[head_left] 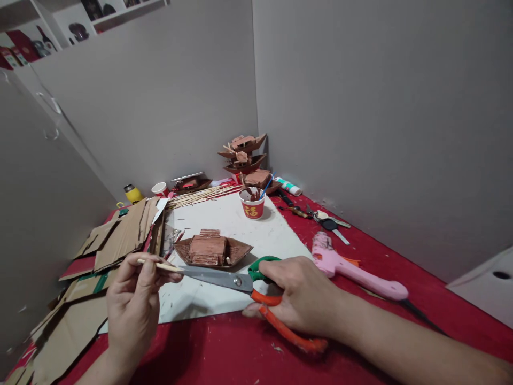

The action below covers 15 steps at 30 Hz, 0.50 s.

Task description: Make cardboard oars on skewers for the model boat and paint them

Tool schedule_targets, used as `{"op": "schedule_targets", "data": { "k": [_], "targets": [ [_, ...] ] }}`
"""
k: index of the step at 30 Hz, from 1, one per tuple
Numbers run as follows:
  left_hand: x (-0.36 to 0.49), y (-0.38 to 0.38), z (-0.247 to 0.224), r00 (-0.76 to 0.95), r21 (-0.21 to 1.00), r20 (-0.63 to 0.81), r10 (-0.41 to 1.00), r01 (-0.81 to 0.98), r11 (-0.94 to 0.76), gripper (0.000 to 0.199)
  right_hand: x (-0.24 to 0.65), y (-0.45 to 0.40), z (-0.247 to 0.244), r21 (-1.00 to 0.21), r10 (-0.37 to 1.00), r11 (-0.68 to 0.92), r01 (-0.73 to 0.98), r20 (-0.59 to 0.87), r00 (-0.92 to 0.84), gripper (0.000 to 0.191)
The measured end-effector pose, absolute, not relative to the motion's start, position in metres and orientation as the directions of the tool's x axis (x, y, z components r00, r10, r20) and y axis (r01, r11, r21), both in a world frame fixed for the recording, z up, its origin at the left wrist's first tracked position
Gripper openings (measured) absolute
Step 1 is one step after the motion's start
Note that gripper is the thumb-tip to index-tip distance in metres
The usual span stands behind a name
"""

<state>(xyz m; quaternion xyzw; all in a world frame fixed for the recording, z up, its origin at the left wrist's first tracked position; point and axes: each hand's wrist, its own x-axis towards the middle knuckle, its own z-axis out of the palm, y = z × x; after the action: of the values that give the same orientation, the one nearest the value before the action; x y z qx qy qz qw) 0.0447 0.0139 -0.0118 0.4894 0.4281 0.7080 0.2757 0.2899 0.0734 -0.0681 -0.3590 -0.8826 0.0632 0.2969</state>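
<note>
My left hand [136, 299] pinches a short thin wooden stick [160, 265], its free end pointing right. In my right hand [300, 291] is a pair of scissors [224, 279] with green and orange handles. The scissor tips meet the stick's right end; whether the blades are cutting into it I cannot tell. Just behind the blades, a brown model boat [207, 250] with a cabin rests on a white sheet [200, 214].
A red paper cup [253, 212] with brown paint and brushes stands behind the boat. Cardboard pieces [124, 235] pile up at left. At right lie a pink glue gun [360, 272] and keys [328, 223]. More model boats [244, 152] stack in the far corner, near long sticks [204, 197].
</note>
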Motion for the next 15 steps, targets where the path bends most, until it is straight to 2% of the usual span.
{"op": "schedule_targets", "data": {
  "k": [4,6,8,10,13,15],
  "targets": [
    [0.045,0.013,-0.011,-0.382,0.882,0.438,0.814,0.008,-0.471,0.007,0.290,0.075,-0.067,-0.327,0.654,0.748,0.578,0.513,-0.556,0.052],
    [0.044,0.013,-0.010,-0.383,0.871,0.457,0.803,0.011,-0.490,0.007,0.291,0.075,-0.065,-0.366,0.678,0.728,0.579,0.506,-0.533,0.051],
    [0.044,0.014,-0.010,-0.396,0.845,0.501,0.769,0.031,-0.534,0.006,0.292,0.076,-0.062,-0.479,0.742,0.670,0.567,0.450,-0.496,0.049],
    [0.044,0.013,-0.010,-0.405,0.818,0.545,0.734,0.067,-0.571,0.005,0.293,0.076,-0.058,-0.643,0.805,0.581,0.499,0.367,-0.466,0.047],
    [0.045,0.010,-0.015,-0.369,0.809,0.575,0.730,0.120,-0.576,0.005,0.291,0.074,-0.054,-0.868,0.838,0.431,0.247,0.283,-0.466,0.041],
    [0.048,0.006,-0.021,-0.326,0.805,0.589,0.740,0.153,-0.573,0.009,0.287,0.071,-0.052,-0.955,0.845,0.292,0.053,0.232,-0.481,0.037]
  ]
}}
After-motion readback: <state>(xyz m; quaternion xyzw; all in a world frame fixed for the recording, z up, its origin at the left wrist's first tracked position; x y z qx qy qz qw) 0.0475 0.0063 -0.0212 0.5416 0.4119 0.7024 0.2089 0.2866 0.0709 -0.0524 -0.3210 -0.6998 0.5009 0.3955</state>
